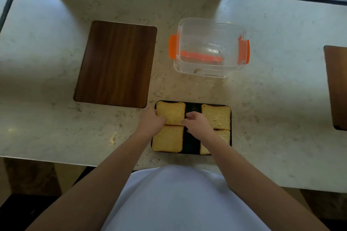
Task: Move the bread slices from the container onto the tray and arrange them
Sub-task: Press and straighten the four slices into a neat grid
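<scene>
A black tray (191, 144) lies near the counter's front edge with several bread slices on it. The back-left slice (171, 111) sits between my two hands. My left hand (151, 122) touches its left edge and my right hand (197, 123) touches its right edge, fingers curled. The front-left slice (168, 139) lies just below it. The back-right slice (216, 116) is uncovered, and the front-right slice (224, 135) is partly hidden by my right forearm. The clear container (208, 48) with orange clips stands behind the tray, with no bread visible inside.
A dark wooden board (116, 63) lies left of the container. Another wooden board (338, 86) is cut off at the right edge. The pale stone counter (281, 99) runs to a window frame at the back.
</scene>
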A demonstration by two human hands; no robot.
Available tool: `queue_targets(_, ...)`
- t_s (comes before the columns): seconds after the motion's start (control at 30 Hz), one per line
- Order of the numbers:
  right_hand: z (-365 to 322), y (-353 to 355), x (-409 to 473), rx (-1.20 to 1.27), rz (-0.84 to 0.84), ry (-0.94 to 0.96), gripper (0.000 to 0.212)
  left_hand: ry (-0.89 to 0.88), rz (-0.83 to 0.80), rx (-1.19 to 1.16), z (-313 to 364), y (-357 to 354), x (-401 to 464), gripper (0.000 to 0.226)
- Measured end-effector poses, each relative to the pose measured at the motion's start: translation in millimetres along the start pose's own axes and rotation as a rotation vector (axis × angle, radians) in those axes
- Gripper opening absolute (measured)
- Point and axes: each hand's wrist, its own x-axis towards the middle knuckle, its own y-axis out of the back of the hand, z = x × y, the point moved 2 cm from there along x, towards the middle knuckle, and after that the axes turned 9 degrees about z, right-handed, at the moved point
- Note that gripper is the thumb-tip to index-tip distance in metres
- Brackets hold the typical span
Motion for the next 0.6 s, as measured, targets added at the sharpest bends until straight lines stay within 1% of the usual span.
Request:
queue_targets(0.1, -0.6, -0.6, -0.6, -0.007, -0.008, 0.001, 0.056, 0.002, 0.028, 0.009, 1.5, -3.6, 1.6, 0.044)
queue_targets(0.23, -0.5, 1.3, 0.1, -0.009, -0.008, -0.004, 0.055, 0.023, 0.03, 0.024, 4.7, -7.6, -0.6, 0.036)
queue_targets(0.4, -1.6, 7.2, -1.7, -0.05, 0.003, 0.011, 0.054, 0.034, -0.01, 0.011, 8.6, -13.6, -1.8, 0.021)
queue_targets(0.5, -2.6, 11.2, -2.6, -0.087, 0.005, 0.017, 0.055, 0.02, -0.012, 0.007, 9.2, -17.0, -2.1, 0.032)
queue_targets(0.6, -4.4, 14.6, -5.2, -0.087, -0.005, 0.01, 0.054, 0.001, -0.029, -0.004, 8.5, -17.4, -2.9, 0.034)
